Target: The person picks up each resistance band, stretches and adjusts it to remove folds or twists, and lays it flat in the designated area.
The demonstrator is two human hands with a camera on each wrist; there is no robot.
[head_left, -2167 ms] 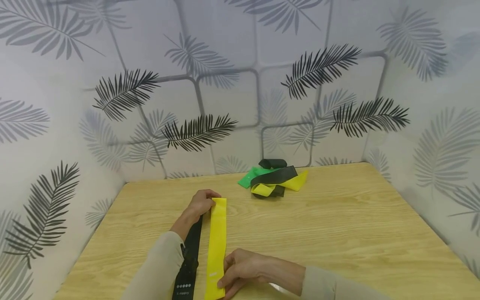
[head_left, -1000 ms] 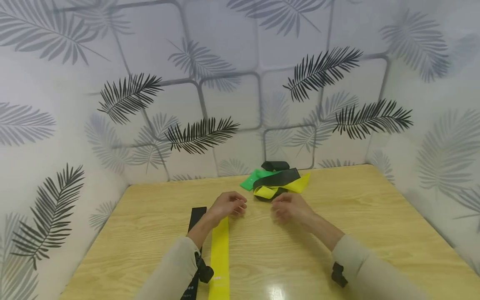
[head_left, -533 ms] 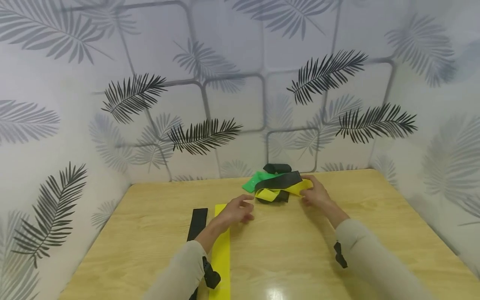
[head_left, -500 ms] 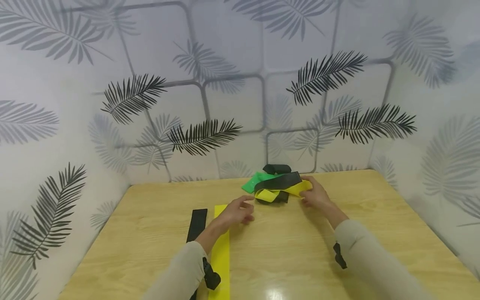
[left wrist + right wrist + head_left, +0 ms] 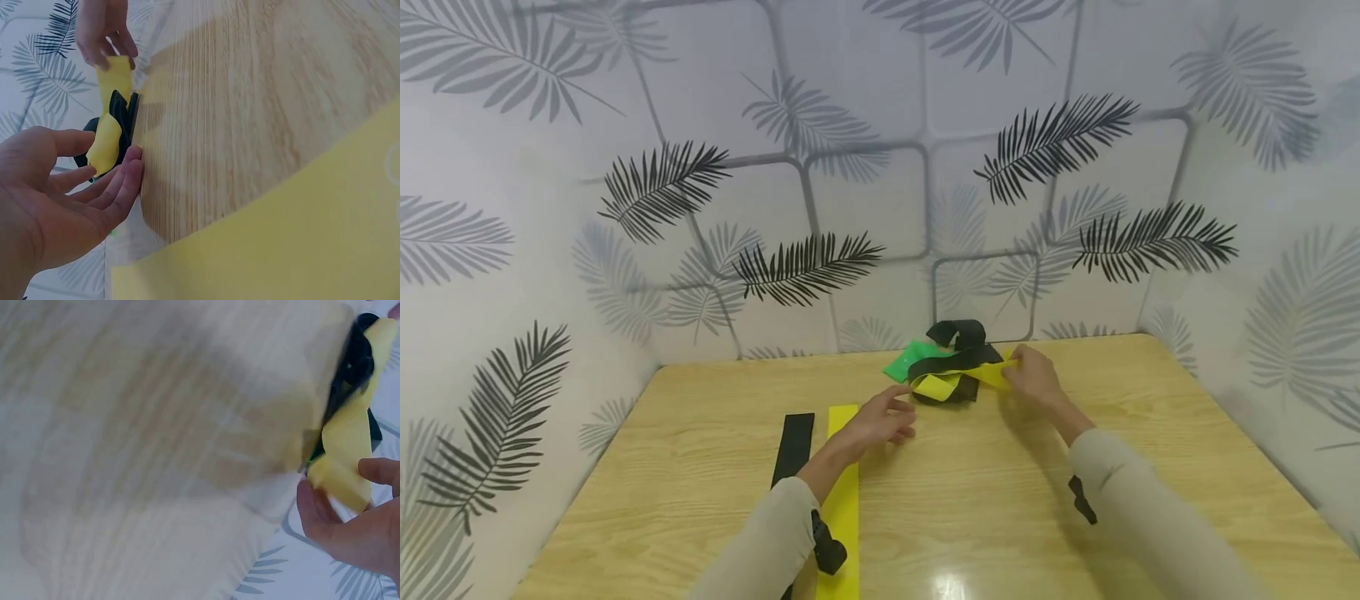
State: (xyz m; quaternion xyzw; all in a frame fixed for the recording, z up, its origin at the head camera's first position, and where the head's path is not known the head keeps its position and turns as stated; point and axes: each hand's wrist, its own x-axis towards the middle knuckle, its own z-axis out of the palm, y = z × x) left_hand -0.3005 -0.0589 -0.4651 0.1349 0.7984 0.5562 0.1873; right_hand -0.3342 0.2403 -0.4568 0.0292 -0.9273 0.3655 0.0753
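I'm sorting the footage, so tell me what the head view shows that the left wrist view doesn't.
Only the head view shows the flat black band, the green band in the pile, both sleeves and the leaf-print walls on three sides. Only the left wrist view shows the left hand close up, palm open, fingers beside the pile. Both show the right hand pinching the tangled yellow band, the flat yellow band and the table.

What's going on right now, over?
Right hand pinches yellow band in the tangled pile. Left hand open, beside the pile. Black band lies across the yellow one.
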